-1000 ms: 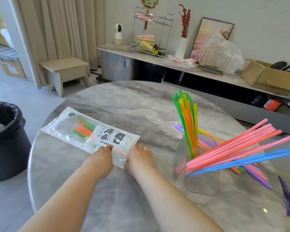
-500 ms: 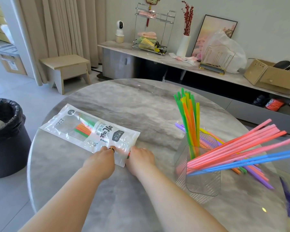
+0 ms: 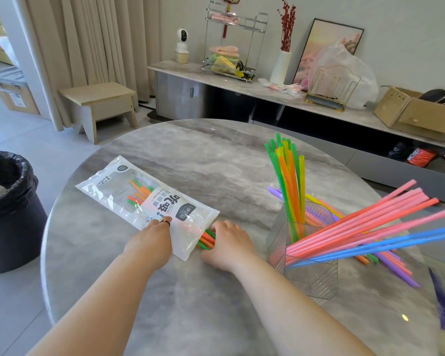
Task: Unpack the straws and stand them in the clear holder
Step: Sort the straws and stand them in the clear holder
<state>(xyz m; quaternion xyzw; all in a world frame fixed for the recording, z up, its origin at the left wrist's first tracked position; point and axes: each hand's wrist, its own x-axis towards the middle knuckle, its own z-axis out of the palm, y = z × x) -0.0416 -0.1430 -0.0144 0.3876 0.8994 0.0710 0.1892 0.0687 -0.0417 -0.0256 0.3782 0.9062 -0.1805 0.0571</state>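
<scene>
— Where is the left hand (image 3: 152, 240) sitting right now?

— I'm pressing it flat on the near end of the packet (image 3: 144, 199), fingers stretched out over the plastic, nothing pinched. That's my ring (image 3: 165, 222) showing against the label.

— And the right hand (image 3: 226, 242)?

— I'm gripping with that one. My fingers are curling over the orange and green straws (image 3: 206, 241) that are poking out of the packet's open mouth, just beside my left hand.

— So the rest of them are lying inside?

— Yes, their far ends are showing through the clear window, and the packet is lying flat on the marble table (image 3: 190, 155), slanting away to my left.

— What's the clear holder (image 3: 306, 265) doing?

— It's standing to my right, close to my forearm. A green, orange and yellow bunch (image 3: 290, 191) is standing nearly upright in it, and long pink and blue straws (image 3: 370, 227) are leaning out over its rim to the right.

— Anything loose?

— A few loose straws (image 3: 396, 267) are lying on the table behind the holder. A black-lined bin (image 3: 8, 206) is standing on the floor to my left.
</scene>
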